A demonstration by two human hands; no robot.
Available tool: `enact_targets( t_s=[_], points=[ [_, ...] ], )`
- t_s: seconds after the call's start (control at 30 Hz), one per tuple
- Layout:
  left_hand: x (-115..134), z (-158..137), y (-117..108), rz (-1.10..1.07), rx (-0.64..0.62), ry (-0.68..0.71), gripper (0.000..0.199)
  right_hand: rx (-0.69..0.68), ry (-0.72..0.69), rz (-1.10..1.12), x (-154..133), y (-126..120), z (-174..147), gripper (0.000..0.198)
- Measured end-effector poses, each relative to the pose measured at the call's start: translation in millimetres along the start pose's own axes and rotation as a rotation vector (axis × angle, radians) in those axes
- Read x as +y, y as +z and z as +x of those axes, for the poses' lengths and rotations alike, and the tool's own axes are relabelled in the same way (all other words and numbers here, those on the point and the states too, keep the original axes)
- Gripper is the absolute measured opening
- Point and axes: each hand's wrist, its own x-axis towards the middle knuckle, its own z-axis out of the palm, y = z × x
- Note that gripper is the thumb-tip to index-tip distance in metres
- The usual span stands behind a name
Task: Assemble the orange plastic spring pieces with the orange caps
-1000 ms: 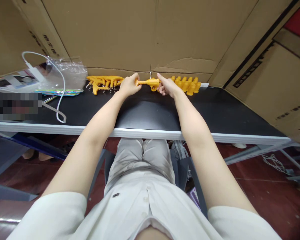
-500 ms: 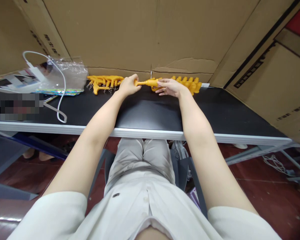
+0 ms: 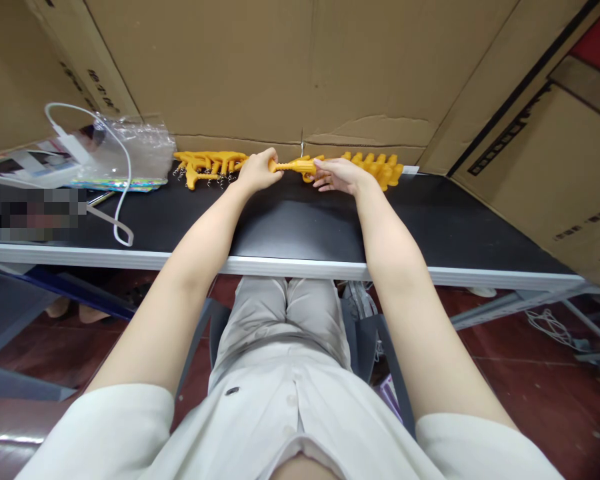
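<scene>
Both hands are over the back of the table on one yellow-orange plastic piece (image 3: pixel 300 166), slim and ribbed at its left, thicker at its right, with a small loop beneath. My left hand (image 3: pixel 258 171) is closed, thumb and fingers pinching the slim end. At the thicker end, my right hand (image 3: pixel 343 175) grips with thumb and fingertips, its lower fingers loosely spread. Left of my left hand lies a row of yellow plastic pieces (image 3: pixel 207 160) with curly metal spirals sticking out. Beyond my right hand sits a second row of knobby yellow pieces (image 3: pixel 380 167), partly hidden by that hand.
Cardboard panels (image 3: pixel 220 73) stand behind and beside the black table (image 3: pixel 300 227). At the left are a clear plastic bag (image 3: pixel 140 147), a white cable (image 3: pixel 129 173) and a blurred-out item (image 3: pixel 35 213). The table's metal edge (image 3: pixel 300 267) runs in front of my lap.
My right hand has shifted very slightly on the thicker end of the piece. My left hand and both rows of yellow pieces look unchanged.
</scene>
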Motion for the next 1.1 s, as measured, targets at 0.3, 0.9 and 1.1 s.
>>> enact_targets(
  t_s=[0.3, 0.9, 1.1],
  points=[
    [5, -2, -1, 0.013, 0.007, 0.015, 0.037, 0.020, 0.014, -0.083, 3, -1, 8, 0.063],
    [6, -2, 0, 0.004, -0.011, 0.024, 0.041, 0.067, 0.100, -0.166, -1, 7, 13, 0.078],
    [2, 0, 2, -0.016, 0.006, 0.052, 0.042, 0.061, 0.075, -0.170, -1, 9, 14, 0.077]
  ],
)
